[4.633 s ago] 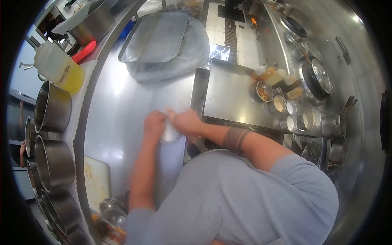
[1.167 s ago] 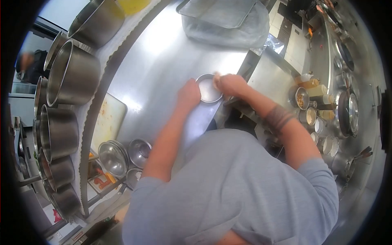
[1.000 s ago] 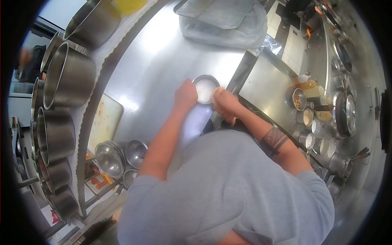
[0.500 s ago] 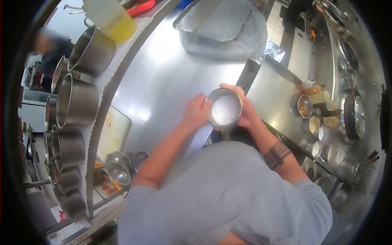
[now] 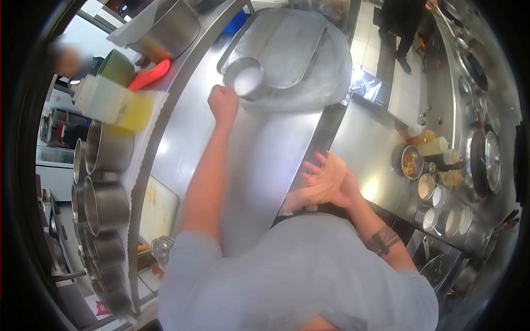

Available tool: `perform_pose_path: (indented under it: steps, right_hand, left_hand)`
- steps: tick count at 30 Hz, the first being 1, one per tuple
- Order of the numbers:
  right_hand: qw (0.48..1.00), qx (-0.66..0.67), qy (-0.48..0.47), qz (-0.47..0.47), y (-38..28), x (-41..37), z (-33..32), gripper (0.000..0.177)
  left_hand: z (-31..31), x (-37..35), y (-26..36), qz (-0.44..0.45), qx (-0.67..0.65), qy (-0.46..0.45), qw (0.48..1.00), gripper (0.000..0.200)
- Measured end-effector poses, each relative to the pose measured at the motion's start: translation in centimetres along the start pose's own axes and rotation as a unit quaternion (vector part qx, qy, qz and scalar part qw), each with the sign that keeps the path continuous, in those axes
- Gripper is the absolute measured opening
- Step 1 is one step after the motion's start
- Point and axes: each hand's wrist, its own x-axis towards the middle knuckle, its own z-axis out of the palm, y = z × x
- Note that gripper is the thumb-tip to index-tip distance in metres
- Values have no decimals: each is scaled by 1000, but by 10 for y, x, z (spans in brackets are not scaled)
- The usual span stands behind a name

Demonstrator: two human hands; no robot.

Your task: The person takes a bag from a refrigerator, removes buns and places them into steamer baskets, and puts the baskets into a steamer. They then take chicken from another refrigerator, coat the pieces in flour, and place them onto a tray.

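Observation:
My left hand (image 5: 223,100) is closed on the near left edge of a metal bowl (image 5: 243,95) with white contents. The bowl is at the left edge of a metal tray (image 5: 281,47), which lies on a large covered container (image 5: 331,91). Whether the bowl rests on anything cannot be seen. Close to my body, my right hand (image 5: 330,179) has its fingers spread, with a tan cloth or similar piece (image 5: 309,196) against it, too blurred to make out.
Metal pots (image 5: 105,204) line the left shelf beside a jug of yellow liquid (image 5: 118,105). A cutting board (image 5: 157,207) lies below it. Bowls, bottles (image 5: 436,146) and pans stand on the right. One person (image 5: 398,25) stands at the top right, another (image 5: 72,60) at the left.
My left hand has moved forward and left with the bowl, up to the tray. My right hand has let go of the bowl and opened, lower down. The view has shifted.

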Motion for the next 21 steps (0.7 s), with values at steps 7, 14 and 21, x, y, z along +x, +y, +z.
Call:
perform_pose_path:
  steps: [7,14,21]
  right_hand:
    - [991,44,89,-86,-40,-29,-27,61]
    - [972,59,145,-173,-60,-43,-42,62]
    - [960,66,200,-186,-57,-24,-32,60]
  left_hand:
    - [101,156,-34,-72,41,-12,997,34]
    - [118,171,-27,-154,103,-12,983,63]
    - [89,173,-16,-286,82,-96,950,99]
